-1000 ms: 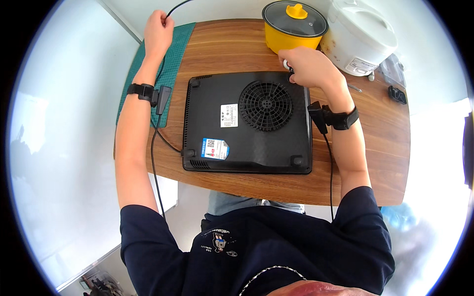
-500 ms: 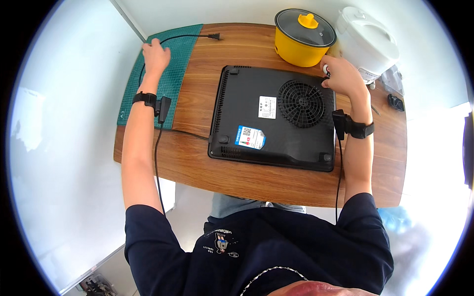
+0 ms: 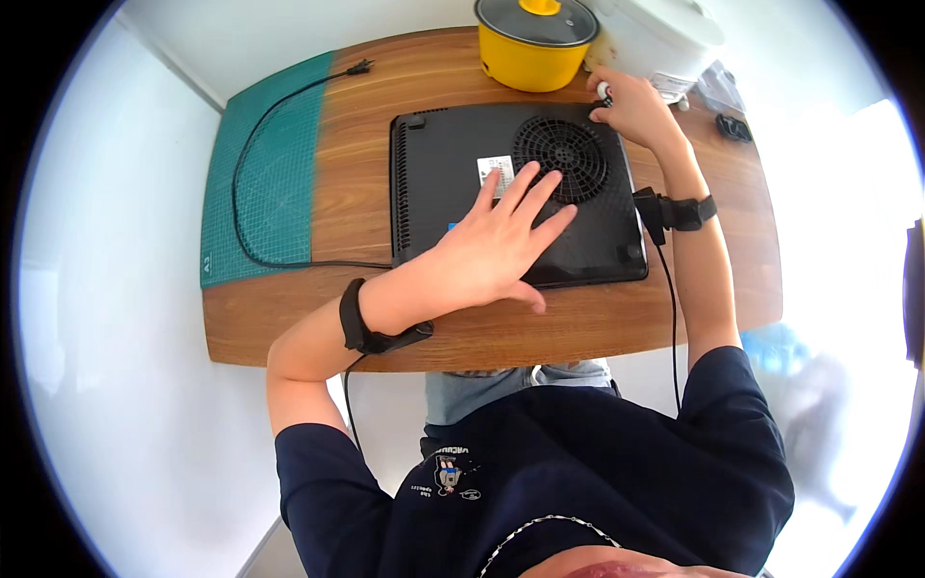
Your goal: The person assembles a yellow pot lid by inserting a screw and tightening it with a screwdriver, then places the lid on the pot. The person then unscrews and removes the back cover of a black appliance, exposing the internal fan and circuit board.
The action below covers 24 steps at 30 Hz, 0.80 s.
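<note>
A black induction cooktop (image 3: 453, 144) lies upside down on the wooden table, its round fan grille, feet and white label facing up. My left hand (image 3: 496, 241) is open above its near half, fingers spread and pointing away from me; whether it touches the surface I cannot tell. At the cooktop's far right corner, my right hand (image 3: 638, 114) is closed around a small object with a white round end (image 3: 604, 93); its kind is mostly hidden by the fingers. The black power cord (image 3: 238, 197) runs left from the cooktop and curves to its plug (image 3: 360, 66).
Beneath the cord lies a green cutting mat (image 3: 275, 164). A yellow electric pot (image 3: 530, 60) with a glass lid stands behind the cooktop, beside a white rice cooker (image 3: 665, 43). A clear plastic box (image 3: 720, 89) and a small black object (image 3: 732, 128) sit at the far right.
My left hand has left the cord over the mat and come right and nearer, spreading over the cooktop. The right hand keeps its hold at the far right corner. The view has shifted slightly.
</note>
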Tool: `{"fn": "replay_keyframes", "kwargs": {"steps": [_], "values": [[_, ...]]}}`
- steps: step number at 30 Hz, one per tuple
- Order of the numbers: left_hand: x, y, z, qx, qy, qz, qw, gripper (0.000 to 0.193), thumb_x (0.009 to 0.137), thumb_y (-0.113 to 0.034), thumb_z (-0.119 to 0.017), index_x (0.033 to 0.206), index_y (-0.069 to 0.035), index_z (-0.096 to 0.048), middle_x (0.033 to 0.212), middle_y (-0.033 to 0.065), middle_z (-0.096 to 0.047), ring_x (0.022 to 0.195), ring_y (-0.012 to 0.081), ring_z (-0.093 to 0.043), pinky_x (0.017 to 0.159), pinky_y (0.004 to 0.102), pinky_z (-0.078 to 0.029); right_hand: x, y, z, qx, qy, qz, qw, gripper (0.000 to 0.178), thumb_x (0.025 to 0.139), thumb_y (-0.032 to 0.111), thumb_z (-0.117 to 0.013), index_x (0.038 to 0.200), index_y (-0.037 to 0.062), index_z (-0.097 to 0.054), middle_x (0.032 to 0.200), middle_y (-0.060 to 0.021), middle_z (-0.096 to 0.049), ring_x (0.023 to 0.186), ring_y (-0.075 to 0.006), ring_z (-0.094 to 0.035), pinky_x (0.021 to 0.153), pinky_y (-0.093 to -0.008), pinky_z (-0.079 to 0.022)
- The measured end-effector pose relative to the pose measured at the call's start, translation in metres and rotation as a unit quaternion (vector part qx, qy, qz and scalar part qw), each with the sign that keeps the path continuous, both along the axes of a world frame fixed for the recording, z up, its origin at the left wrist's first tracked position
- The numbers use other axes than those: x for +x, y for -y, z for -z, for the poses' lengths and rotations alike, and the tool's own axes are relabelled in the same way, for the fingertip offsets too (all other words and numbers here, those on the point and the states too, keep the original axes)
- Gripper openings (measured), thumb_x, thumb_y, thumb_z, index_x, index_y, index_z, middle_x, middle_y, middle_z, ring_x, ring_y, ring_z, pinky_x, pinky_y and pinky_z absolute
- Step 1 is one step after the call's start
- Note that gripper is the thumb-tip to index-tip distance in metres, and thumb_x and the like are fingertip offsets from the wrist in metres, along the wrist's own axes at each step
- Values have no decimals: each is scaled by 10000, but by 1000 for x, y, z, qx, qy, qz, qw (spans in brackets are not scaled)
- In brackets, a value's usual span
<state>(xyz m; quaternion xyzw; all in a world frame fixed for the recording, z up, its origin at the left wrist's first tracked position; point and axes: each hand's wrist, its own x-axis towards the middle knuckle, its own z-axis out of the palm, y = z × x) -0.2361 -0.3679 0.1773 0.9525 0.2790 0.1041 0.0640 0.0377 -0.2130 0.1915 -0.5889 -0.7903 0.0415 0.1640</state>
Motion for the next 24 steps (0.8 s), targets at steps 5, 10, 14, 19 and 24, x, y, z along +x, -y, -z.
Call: {"fn": "replay_keyframes", "kwargs": {"steps": [5,10,14,19,24], "values": [[27,8,14,-8,-41,-7,999,1023,767,-449,-857,1582,-73,-368,1682,244,-175,1545,490,-191,1184,699,-269,35,5,19,13,-39,5,999,377,785,112,-815,1135,80,-678,989,-112,-776,979,-321,-725,868,-424,-558],[76,53,22,-12,-73,-45,996,987,774,-373,-861,1588,-109,-368,1689,215,-175,1556,474,-176,1195,704,-255,82,51,45,57,-86,-2,995,359,806,151,-811,1141,94,-693,986,-72,-785,934,-303,-716,847,-415,-560],[143,82,15,-19,-90,-70,993,960,780,-334,-857,1583,-131,-373,1693,189,-178,1562,448,-178,1208,700,-252,151,72,59,80,-115,-14,990,338,828,187,-807,1140,111,-702,954,-57,-778,906,-287,-697,831,-413,-555],[218,85,29,12,-97,-72,993,986,768,-382,-863,1581,-118,-369,1674,200,-210,1553,443,-207,1203,693,-267,230,94,33,119,-139,8,983,377,912,205,-762,1259,84,-676,1050,-220,-751,985,-371,-735,861,-407,-597],[275,51,55,13,-52,-60,997,992,788,-508,-825,1559,-68,-383,1603,227,-308,1528,438,-260,1210,641,-294,256,125,-26,156,-469,14,869,249,976,109,-694,1195,25,-611,840,-74,-695,640,-90,-620,561,-230,-497]]}}
